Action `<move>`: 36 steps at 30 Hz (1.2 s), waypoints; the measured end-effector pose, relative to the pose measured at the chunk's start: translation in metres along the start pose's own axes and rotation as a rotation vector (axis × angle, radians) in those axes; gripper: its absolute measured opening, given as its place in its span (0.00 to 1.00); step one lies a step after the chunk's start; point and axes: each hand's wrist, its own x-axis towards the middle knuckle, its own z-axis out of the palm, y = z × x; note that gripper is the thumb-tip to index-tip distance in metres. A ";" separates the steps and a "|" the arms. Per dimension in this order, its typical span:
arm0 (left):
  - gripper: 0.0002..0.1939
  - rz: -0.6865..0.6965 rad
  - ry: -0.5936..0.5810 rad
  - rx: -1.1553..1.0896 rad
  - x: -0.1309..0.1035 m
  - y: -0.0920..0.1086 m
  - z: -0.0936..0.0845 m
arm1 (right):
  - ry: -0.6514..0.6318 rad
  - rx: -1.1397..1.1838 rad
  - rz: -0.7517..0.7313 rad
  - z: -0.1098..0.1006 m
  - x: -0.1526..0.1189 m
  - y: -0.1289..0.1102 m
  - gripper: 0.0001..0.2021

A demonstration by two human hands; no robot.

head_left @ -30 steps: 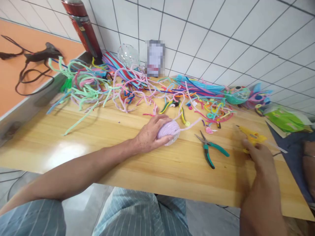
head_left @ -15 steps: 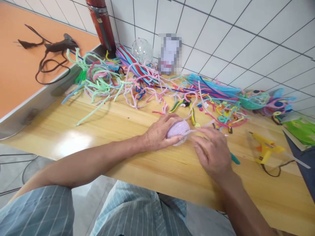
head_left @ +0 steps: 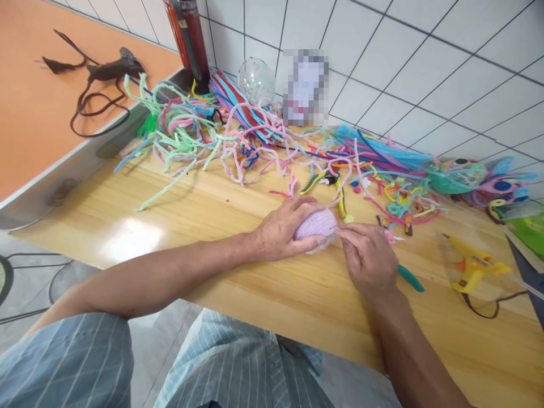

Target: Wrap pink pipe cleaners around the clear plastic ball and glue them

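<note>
Pale wooden table (head_left: pixel 255 283) runs under my wrists, backed by a white tiled wall (head_left: pixel 382 62) with dark grout lines. My left hand (head_left: pixel 283 229) is curled round a lilac ball (head_left: pixel 317 224), fingers over its top and thumb along its near side. With my right hand (head_left: pixel 370 258), thumb and fingertips closed, I pinch a short lilac strand (head_left: pixel 336 229) at the ball's right edge.

The ball sits low over the table's middle, between my two hands. It is rounded and slightly oval, its soft, fuzzy coils laid side by side, with a paler, clear-looking surface showing along the underside.

Just beside my right hand, one smooth teal handle (head_left: pixel 411 279) pokes out. Farther right lies a yellow glue gun (head_left: pixel 476 263) of hard plastic, with a dark cable. Beyond the ball I see yellow-and-black pliers (head_left: pixel 341 198), then a tangle of fuzzy stems (head_left: pixel 182 136), mint, pink and blue, some kinked and some looped. Straighter blue stems (head_left: pixel 382 150) lie bundled near the wall. Behind them stand a glossy red flask (head_left: pixel 189 42), a clear speckled sphere (head_left: pixel 256 80) and a blurred phone (head_left: pixel 305 88).
</note>
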 end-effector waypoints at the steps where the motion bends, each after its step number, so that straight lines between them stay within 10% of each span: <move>1: 0.30 -0.008 -0.004 -0.004 0.000 0.000 0.000 | 0.003 -0.009 0.000 0.000 0.000 0.000 0.16; 36: 0.22 -0.066 0.031 -0.132 0.007 0.006 -0.006 | 0.006 -0.026 0.002 0.001 -0.001 -0.017 0.22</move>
